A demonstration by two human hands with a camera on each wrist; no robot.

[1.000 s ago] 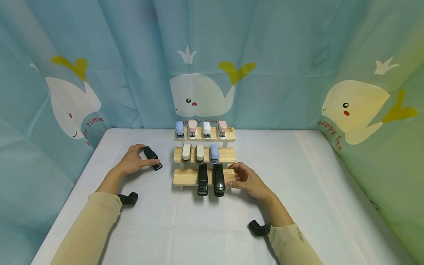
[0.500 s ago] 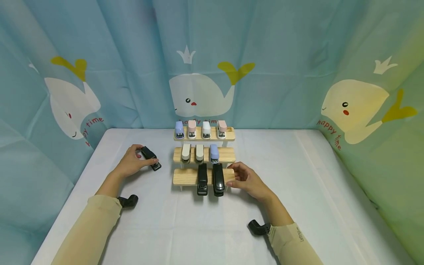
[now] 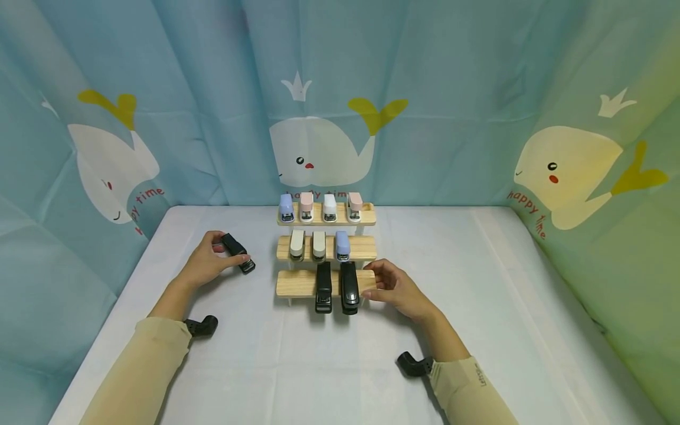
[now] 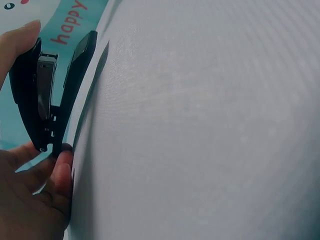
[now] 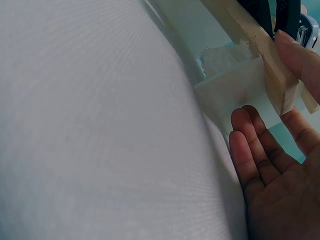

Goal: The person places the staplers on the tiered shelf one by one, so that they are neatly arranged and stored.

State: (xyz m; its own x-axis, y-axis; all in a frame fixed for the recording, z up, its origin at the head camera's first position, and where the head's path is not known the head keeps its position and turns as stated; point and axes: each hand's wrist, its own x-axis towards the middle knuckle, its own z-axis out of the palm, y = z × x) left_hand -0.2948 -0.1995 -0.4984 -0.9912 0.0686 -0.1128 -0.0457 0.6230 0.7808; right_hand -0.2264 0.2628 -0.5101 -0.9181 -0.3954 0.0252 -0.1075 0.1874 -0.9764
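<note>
In the head view my left hand (image 3: 206, 260) holds a black stapler (image 3: 238, 252) by its two ends, left of a tiered wooden stand. The left wrist view shows that stapler (image 4: 75, 75) with its arm and base spread apart, thumb at one end and fingers at the hinge end. My right hand (image 3: 399, 290) grips the right end of the stand's lowest shelf (image 3: 295, 283). In the right wrist view the thumb lies on top of the wooden board (image 5: 272, 70), one finger is at its end, and other fingers are beside the pale support (image 5: 235, 82).
Two black staplers, one here (image 3: 323, 288) and one beside my right hand (image 3: 349, 288), overhang the lowest shelf. Small cream and blue staplers stand on the middle shelf (image 3: 362, 248); blue, pink and white ones on the top shelf (image 3: 369, 215). A whale-print curtain (image 3: 451, 159) borders the white table (image 3: 297, 378).
My left hand has shifted slightly left with the black stapler. My right hand stays at the shelf's end, and the staplers on the stand keep their places.
</note>
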